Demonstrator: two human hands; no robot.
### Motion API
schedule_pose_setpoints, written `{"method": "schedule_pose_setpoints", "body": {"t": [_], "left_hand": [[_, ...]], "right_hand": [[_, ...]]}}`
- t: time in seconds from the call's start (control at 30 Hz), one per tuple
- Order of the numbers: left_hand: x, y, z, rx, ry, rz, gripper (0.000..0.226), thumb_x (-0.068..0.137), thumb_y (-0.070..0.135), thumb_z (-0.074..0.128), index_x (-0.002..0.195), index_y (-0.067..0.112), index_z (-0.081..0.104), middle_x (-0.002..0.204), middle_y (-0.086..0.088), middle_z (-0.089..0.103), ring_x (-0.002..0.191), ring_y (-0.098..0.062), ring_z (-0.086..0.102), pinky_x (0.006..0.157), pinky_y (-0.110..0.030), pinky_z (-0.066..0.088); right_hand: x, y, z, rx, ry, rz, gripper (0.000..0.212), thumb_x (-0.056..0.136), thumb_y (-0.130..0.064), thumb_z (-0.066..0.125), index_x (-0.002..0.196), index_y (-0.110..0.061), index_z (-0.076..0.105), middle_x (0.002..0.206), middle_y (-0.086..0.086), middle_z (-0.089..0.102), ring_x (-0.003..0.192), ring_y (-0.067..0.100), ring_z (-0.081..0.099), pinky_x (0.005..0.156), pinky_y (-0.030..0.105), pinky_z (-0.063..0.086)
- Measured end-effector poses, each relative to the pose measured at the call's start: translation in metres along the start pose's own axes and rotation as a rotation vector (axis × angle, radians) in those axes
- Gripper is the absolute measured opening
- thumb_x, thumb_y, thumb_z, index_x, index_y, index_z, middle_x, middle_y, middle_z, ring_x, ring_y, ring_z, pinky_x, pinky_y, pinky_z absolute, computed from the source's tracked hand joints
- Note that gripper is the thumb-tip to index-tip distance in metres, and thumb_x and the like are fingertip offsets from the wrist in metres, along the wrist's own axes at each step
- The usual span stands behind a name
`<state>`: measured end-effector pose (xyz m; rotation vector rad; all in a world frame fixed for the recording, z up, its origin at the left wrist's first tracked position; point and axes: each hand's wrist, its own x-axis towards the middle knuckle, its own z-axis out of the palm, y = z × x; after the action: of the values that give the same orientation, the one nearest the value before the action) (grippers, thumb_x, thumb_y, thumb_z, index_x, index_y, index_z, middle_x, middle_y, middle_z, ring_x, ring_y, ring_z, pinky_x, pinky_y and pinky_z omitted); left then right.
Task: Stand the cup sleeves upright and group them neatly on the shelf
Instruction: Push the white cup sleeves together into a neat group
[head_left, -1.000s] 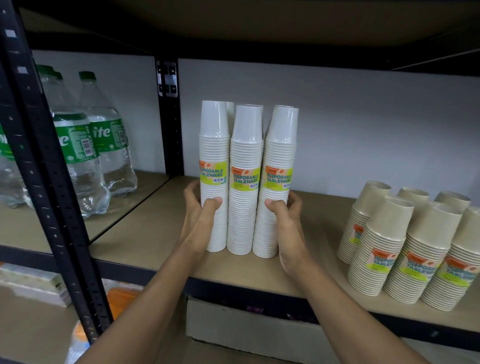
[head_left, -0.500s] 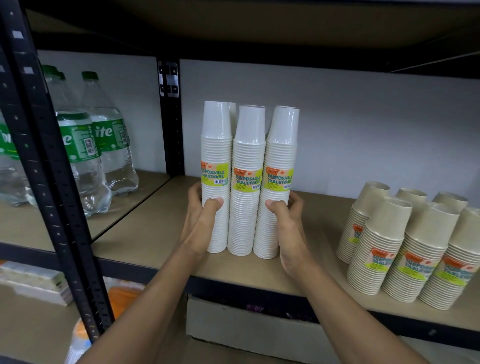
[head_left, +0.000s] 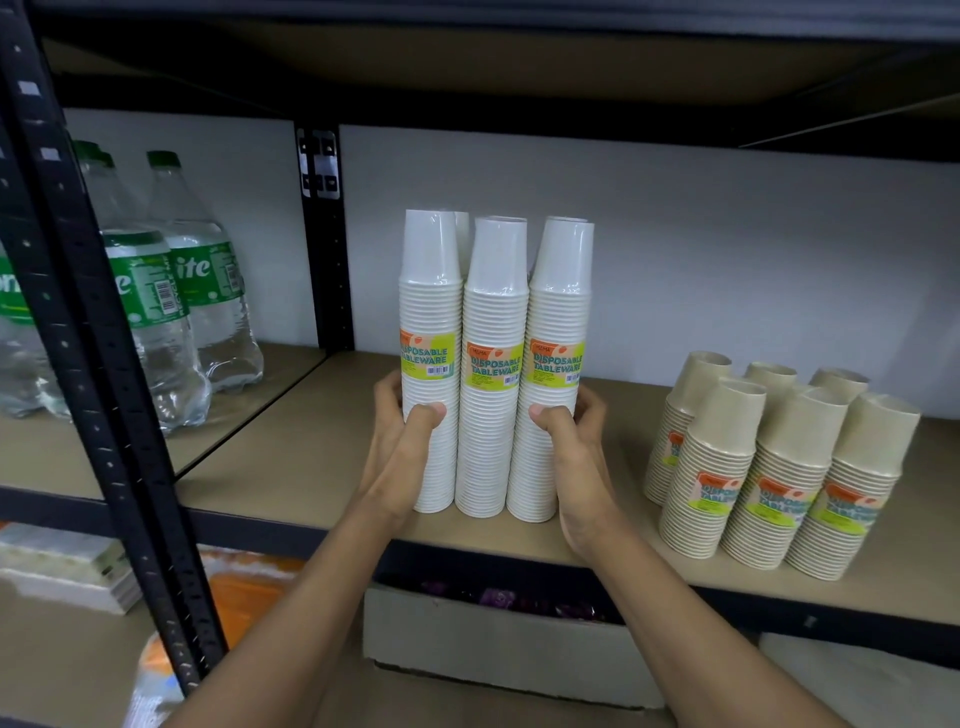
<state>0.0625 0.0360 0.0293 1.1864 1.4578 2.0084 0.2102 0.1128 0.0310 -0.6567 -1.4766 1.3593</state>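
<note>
White sleeves: three tall sleeves (head_left: 493, 364) of white cups stand up on the shelf (head_left: 291, 457), side by side and touching, with more white tops peeking out behind them
Left hand: our left hand (head_left: 402, 447) is curled round the low part of the left sleeve, thumb in front, so this grip is pressed on the sleeve
Right hand: our right hand (head_left: 569, 441) does the same on the right sleeve, thumb in front, fingers round the far side
Weight: we think they are light, just thin cups packed in a row
Feel: the clear wrap looks shiny, so we think it is a bit slippery, and the cups could squash if we squeeze hard
Tip risk: they are tall and thin, so we think a push near the top could knock them over
Where to hold: we think low down on the two outer sleeves is best, pressing in so the middle one is kept snug
Tan sleeves: shorter tan ones (head_left: 779, 467) lean on the right of the shelf, well apart from the white ones
Bottles: green-label bottles (head_left: 171, 306) stand on the next shelf to the left
</note>
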Motion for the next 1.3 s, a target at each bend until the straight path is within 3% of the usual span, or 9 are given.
{"method": "schedule_pose_setpoints", "body": {"t": [0.2, 0.4, 0.53, 0.93, 1.2, 1.3], "left_hand": [[-0.014, 0.003, 0.016, -0.003, -0.030, -0.005, 0.057, 0.079, 0.035, 0.050, 0.133, 0.024, 0.037, 0.116, 0.020, 0.056, 0.095, 0.011, 0.061, 0.080, -0.021, 0.046], [-0.024, 0.006, 0.030, -0.005, -0.049, -0.006, 0.054, 0.080, 0.035, 0.051, 0.131, 0.026, 0.038, 0.115, 0.023, 0.055, 0.098, 0.010, 0.060, 0.083, -0.024, 0.046], [-0.028, 0.006, 0.036, -0.005, -0.065, -0.010, 0.054, 0.080, 0.036, 0.051, 0.132, 0.026, 0.038, 0.116, 0.022, 0.055, 0.098, 0.010, 0.061, 0.082, -0.024, 0.046], [-0.030, 0.005, 0.034, 0.015, -0.064, -0.018, 0.057, 0.081, 0.036, 0.054, 0.134, 0.029, 0.038, 0.119, 0.025, 0.053, 0.104, 0.009, 0.059, 0.086, -0.023, 0.046], [-0.044, 0.009, 0.028, 0.055, -0.045, -0.005, 0.056, 0.080, 0.036, 0.055, 0.132, 0.031, 0.036, 0.127, 0.020, 0.051, 0.108, 0.015, 0.052, 0.086, -0.014, 0.042], [-0.052, 0.010, 0.025, 0.094, -0.017, -0.009, 0.062, 0.082, 0.038, 0.059, 0.139, 0.027, 0.035, 0.134, 0.011, 0.050, 0.120, 0.005, 0.049, 0.096, -0.021, 0.042]], "right_hand": [[-0.016, -0.008, -0.019, -0.006, 0.034, -0.011, 0.067, 0.075, -0.043, 0.062, 0.135, -0.029, 0.034, 0.115, -0.026, 0.053, 0.092, -0.018, 0.059, 0.084, 0.024, 0.044], [-0.026, -0.013, -0.034, -0.018, 0.063, -0.024, 0.066, 0.076, -0.043, 0.062, 0.135, -0.030, 0.035, 0.096, -0.045, 0.053, 0.098, -0.018, 0.057, 0.089, 0.025, 0.044], [-0.029, -0.014, -0.040, 0.000, 0.075, -0.016, 0.067, 0.075, -0.044, 0.063, 0.135, -0.032, 0.034, 0.114, -0.032, 0.050, 0.109, -0.008, 0.055, 0.097, 0.030, 0.044], [-0.028, -0.010, -0.045, 0.020, 0.058, -0.012, 0.068, 0.076, -0.044, 0.067, 0.134, -0.030, 0.034, 0.125, -0.018, 0.055, 0.116, 0.001, 0.057, 0.099, 0.033, 0.045], [-0.039, -0.015, -0.048, 0.013, 0.055, -0.022, 0.061, 0.084, -0.038, 0.071, 0.132, -0.034, 0.033, 0.127, -0.023, 0.053, 0.113, -0.008, 0.054, 0.090, 0.022, 0.044], [-0.048, -0.021, -0.051, 0.004, 0.063, -0.027, 0.061, 0.088, -0.034, 0.070, 0.137, -0.031, 0.033, 0.131, -0.021, 0.051, 0.119, -0.004, 0.050, 0.091, 0.022, 0.042]]}}
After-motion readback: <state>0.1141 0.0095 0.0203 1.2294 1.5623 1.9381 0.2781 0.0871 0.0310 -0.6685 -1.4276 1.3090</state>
